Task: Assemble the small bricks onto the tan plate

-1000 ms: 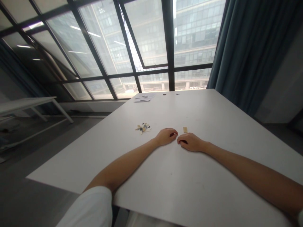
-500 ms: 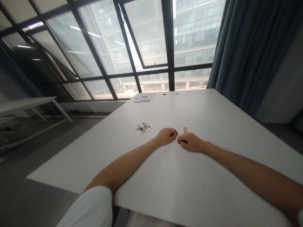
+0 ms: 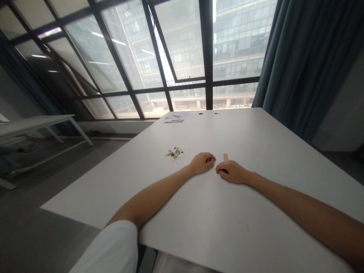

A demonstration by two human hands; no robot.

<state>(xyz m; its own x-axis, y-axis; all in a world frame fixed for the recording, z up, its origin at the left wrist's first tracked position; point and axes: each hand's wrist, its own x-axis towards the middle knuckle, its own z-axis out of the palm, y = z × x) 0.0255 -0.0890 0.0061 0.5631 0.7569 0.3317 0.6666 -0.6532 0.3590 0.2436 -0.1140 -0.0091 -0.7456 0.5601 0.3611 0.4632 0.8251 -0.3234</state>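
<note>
My left hand rests on the white table with its fingers curled into a pinch. A tiny pale spot shows between its thumb and fingers, too small to name. Just to the right, my right hand lies with its fingers bent down to the tabletop; what they hold, if anything, is hidden. The two hands are close but apart. Right behind my right hand lies a small tan studded plate, like a toy building piece. A loose pile of small tan, grey, black and cream pieces lies left of my left hand.
Papers lie at the table's far left edge, with a small dark round object and another small dark item near them. Beyond are windows and a blue curtain. A second white table stands at left.
The whole view has shifted slightly to the right in the picture. My left hand's fingers have moved a little, and a pale spot now shows between them. The pieces lie as before.
</note>
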